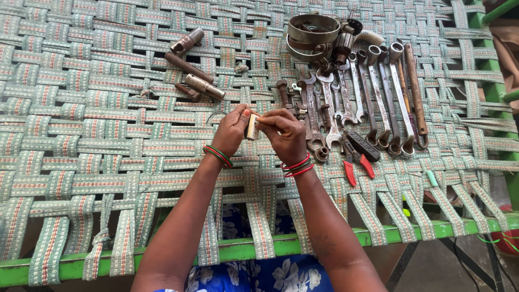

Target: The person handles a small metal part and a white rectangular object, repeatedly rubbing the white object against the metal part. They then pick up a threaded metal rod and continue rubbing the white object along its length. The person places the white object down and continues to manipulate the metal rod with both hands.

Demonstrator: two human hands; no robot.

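My left hand (pixel 232 130) and my right hand (pixel 286 135) meet over the middle of a woven strap cot (pixel 81 135). Both pinch a small pale block-shaped piece (pixel 252 127) between their fingertips; a thin rod-like end shows at its top right. Red and green bangles ring both wrists. A row of rusty spanners (pixel 330 108) lies just to the right of my right hand.
Long socket wrenches (pixel 386 92) and red-handled pliers (pixel 357 162) lie to the right. Metal ring clamps (pixel 311 35) sit at the top. Several rusty cylindrical parts (pixel 192 70) lie upper left. The cot's green frame (pixel 243 250) runs along the near edge and right side.
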